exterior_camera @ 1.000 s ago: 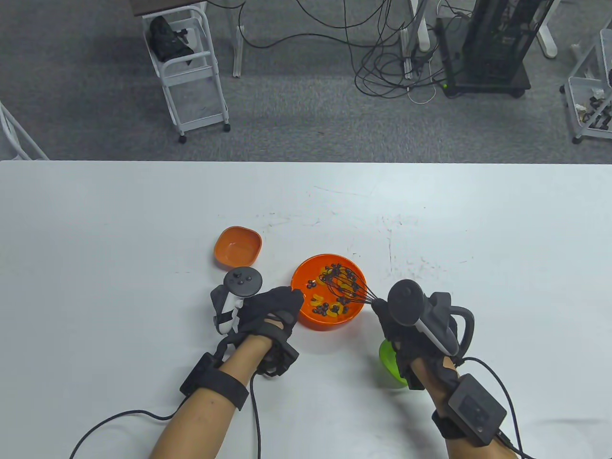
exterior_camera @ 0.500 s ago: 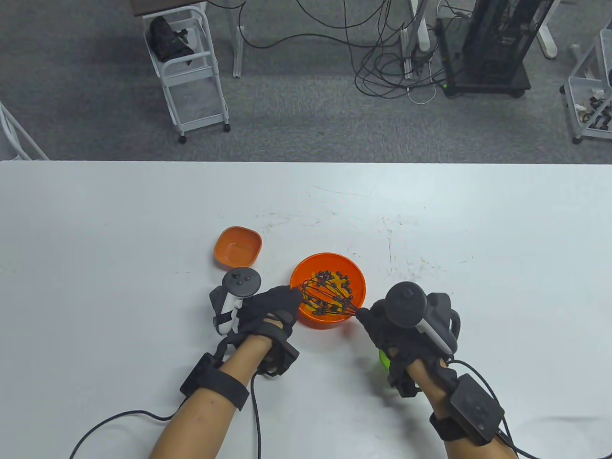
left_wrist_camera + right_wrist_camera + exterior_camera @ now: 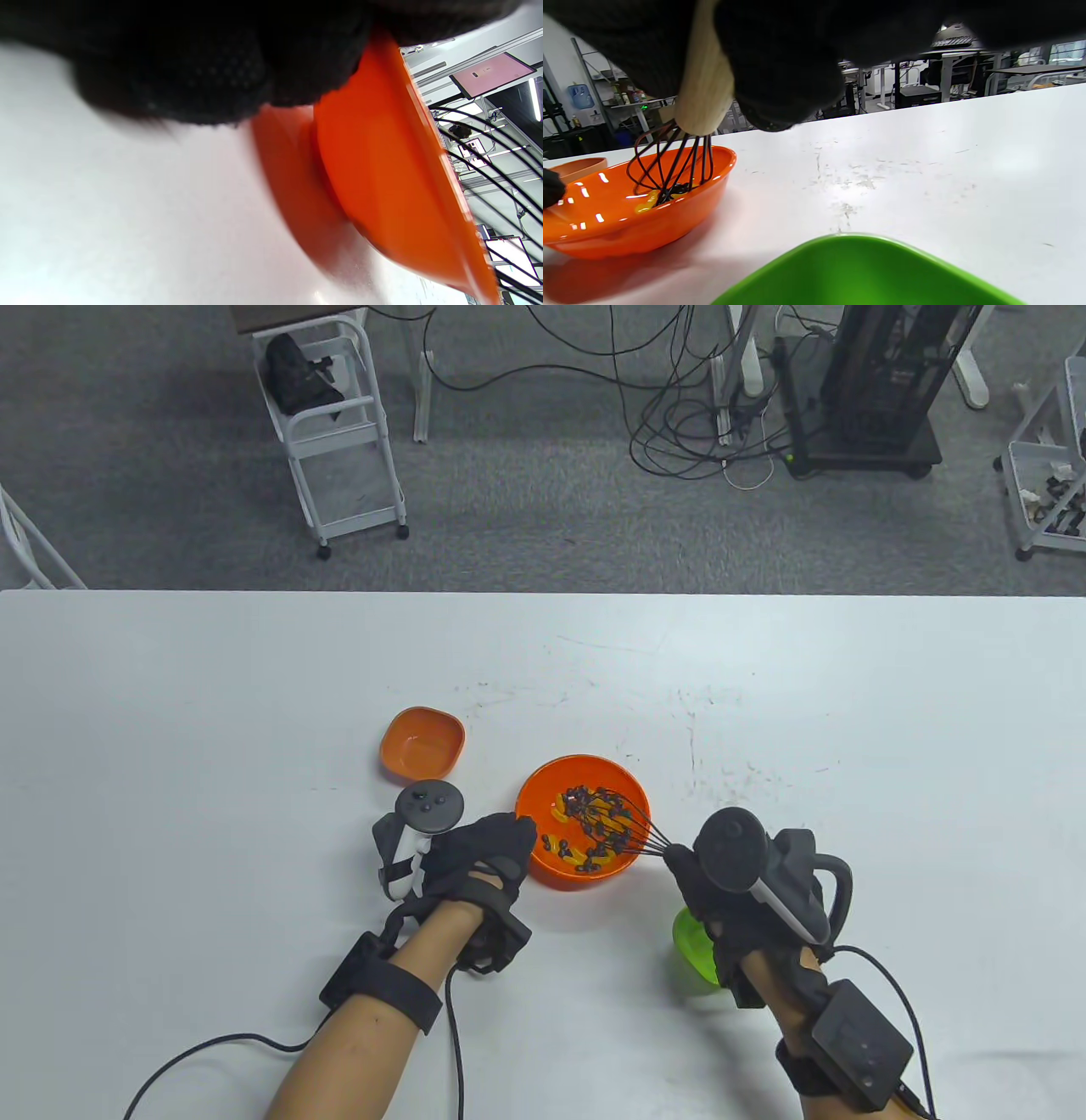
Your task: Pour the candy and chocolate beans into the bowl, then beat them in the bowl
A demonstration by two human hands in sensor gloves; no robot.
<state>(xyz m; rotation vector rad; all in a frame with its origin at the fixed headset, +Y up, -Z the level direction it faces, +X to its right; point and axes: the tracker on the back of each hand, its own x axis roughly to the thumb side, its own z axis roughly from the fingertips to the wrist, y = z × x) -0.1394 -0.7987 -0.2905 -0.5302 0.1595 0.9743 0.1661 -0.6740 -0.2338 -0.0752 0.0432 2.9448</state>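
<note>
An orange bowl (image 3: 543, 791) stands mid-table with dark chocolate beans (image 3: 585, 796) and yellow candies (image 3: 556, 841) inside. A black wire whisk (image 3: 619, 824) dips into it from the right; its pale wooden handle (image 3: 704, 97) is gripped by my right hand (image 3: 700, 874). In the right wrist view the whisk wires (image 3: 666, 169) reach the bowl's bottom (image 3: 606, 199). My left hand (image 3: 492, 848) holds the bowl's left rim; in the left wrist view the gloved fingers (image 3: 203, 67) curl over the orange rim (image 3: 382, 140).
A small empty orange dish (image 3: 422, 740) sits left of and behind the bowl. A green dish (image 3: 696, 948) lies under my right wrist, filling the foreground of the right wrist view (image 3: 865, 271). The white table (image 3: 848, 712) is scuffed behind the bowl.
The whisk swept from the bowl's right side to its left and back to the right, scattering beans and candies. My right hand swung with it. The left hand stayed on the rim.
</note>
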